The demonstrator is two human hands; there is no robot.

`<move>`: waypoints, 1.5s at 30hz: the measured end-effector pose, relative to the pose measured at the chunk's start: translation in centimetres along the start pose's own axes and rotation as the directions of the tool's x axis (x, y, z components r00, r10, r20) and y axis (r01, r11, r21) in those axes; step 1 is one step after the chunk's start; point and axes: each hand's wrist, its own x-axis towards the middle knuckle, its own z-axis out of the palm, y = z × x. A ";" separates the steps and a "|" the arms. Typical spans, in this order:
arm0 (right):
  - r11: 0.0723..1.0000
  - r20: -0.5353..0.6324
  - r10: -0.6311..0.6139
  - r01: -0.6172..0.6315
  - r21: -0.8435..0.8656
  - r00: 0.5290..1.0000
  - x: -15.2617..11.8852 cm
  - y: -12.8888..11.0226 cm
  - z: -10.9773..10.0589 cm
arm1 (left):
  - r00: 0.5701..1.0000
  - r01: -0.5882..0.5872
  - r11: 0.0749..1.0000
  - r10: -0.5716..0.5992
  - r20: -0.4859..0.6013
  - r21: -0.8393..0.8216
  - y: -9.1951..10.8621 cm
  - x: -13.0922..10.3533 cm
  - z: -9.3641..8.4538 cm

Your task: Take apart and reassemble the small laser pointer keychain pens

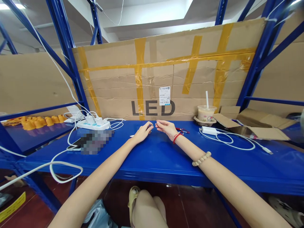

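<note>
Both my hands are raised over the middle of the blue shelf top (pixel 152 158), fingertips facing each other with a narrow gap. My left hand (pixel 142 132) has its fingers curled in a pinch. A small dark spot shows at its fingertips, too small to name. My right hand (pixel 168 128) holds thumb and fingers pressed together; whatever may be between them is hidden. Just behind the right wrist lies a red metal piece like a carabiner (pixel 183 130), partly covered. A small silvery object (pixel 132 136) pokes out beside the left wrist.
At left are a white power strip (pixel 93 123) with plugs and cables, and a phone (pixel 82 142) beside a blurred patch. At right stand a drink cup (pixel 206 113) in a carrier, a white charger (pixel 209 130) with cable, and an open cardboard box (pixel 261 126). Cardboard (pixel 114 88) walls the back.
</note>
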 end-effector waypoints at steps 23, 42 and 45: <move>0.951 0.091 -0.064 0.089 -0.295 0.994 0.0 0.0 -0.8 | 0.995 -0.098 0.937 0.089 0.041 0.334 1.2 -0.7 0.2; 0.975 0.126 -0.066 0.091 -0.202 0.990 0.4 0.2 -1.1 | 0.991 -0.100 0.925 0.127 -0.050 0.367 1.3 -0.2 0.0; 0.973 0.121 -0.077 0.101 -0.208 0.990 0.4 0.2 -1.1 | 0.990 -0.099 0.923 0.129 -0.057 0.372 1.6 -0.2 -0.1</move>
